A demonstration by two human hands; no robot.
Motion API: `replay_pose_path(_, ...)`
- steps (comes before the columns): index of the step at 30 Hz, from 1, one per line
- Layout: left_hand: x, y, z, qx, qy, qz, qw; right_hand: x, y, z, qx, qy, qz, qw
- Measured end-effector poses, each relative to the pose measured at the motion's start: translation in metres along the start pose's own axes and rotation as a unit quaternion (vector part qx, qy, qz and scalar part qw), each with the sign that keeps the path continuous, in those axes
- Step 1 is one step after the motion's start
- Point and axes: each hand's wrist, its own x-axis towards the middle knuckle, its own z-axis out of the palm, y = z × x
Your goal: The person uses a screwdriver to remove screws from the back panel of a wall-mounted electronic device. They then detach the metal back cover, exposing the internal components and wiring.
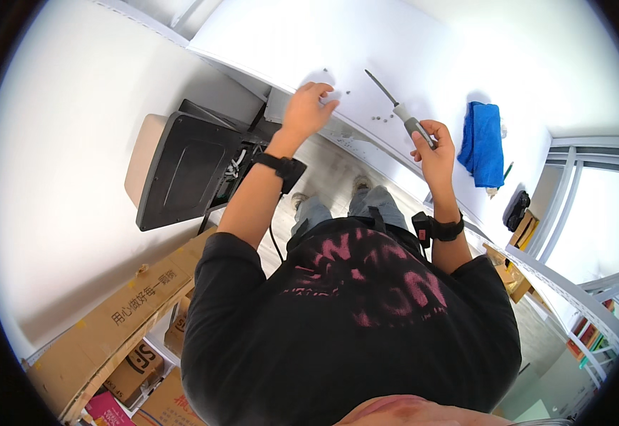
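Observation:
A screwdriver [410, 122] with a grey handle and a dark shaft is held by my right hand [436, 145], its fingers closed round the handle's end. The shaft points away to the far left over the white table [423, 64]. My left hand [309, 110] is over the table's near edge, fingers loosely bent and thumb apart, with nothing visible in it. Just beyond its fingertips lies one small dark screw-like piece [325, 69]. Another small piece [348, 92] is to their right. Several more small pieces [384, 118] are grouped left of the screwdriver handle.
A folded blue cloth [482, 144] lies on the table to the right, with a pencil-like green stick [509, 170] beside it. A black object [517, 210] sits farther right. On my left is a black chair-like panel [188, 170]. Cardboard boxes [125, 312] stand at the lower left.

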Motion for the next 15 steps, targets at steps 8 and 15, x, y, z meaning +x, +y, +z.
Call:
replay_pose_path(8, 0.021, 0.014, 0.046, 0.104, 0.008, -0.012, 0.994, 0.009, 0.010, -0.034, 0.029, 0.001, -0.011, 1.000)
replay_pose_path(15, 0.025, 0.005, 0.050, 0.114, 0.025, -0.006, 0.993, 0.027, 0.004, -0.032, 0.030, -0.053, -0.004, 0.998)
